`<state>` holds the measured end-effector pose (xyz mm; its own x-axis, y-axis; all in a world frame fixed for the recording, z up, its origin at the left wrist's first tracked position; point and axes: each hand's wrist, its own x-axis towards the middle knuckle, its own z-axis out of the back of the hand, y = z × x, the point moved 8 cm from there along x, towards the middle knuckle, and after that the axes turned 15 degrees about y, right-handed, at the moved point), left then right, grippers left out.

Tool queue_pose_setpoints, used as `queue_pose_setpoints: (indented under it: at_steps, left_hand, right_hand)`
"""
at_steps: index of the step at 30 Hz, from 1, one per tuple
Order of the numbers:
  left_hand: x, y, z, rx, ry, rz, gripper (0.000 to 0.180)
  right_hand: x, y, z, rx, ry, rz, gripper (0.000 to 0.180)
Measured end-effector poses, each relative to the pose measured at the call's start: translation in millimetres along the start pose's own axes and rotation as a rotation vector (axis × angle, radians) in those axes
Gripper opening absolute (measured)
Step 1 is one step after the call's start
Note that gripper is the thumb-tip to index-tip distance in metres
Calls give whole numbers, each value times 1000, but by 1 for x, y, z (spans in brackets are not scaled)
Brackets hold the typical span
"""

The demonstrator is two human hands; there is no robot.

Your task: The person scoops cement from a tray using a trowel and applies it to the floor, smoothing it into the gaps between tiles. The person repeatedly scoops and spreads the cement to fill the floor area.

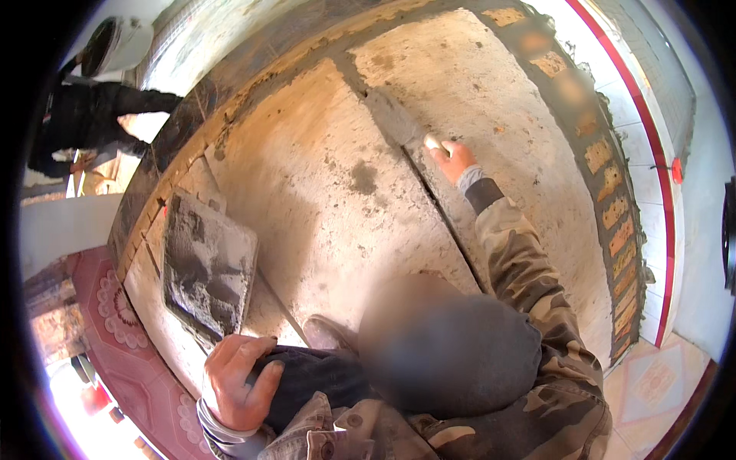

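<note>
Pale handle (432,142) in right hand (455,160), gap (434,196) beside

A red strip (669,238) borders white tiles (652,228).

Pale slabs (295,184), a tray (251,264) of grey mortar (201,249) on top, more mortar (392,119) along one seam (431,190).

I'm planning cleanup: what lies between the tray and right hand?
In the head view, a pale slab with a dark patch, then a dark gap.
</note>
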<state>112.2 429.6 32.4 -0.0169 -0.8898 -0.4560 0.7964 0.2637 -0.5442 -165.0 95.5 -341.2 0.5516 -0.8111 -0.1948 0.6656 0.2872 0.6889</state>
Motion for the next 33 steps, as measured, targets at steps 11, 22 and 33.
queue_pose_setpoints:
  at_steps: [11,22,33]
  left_hand:
    - [-26,-29,10,51,-100,-173,31]
    - [-82,-14,-3,42,-463,-545,24]
    - [-148,15,9,-226,-708,-457,21]
  right_hand:
    - [-85,-8,15,24,-42,-183,40]
    - [-31,303,5,-89,408,380,26]
    - [14,544,-217,-995,492,1015,29]
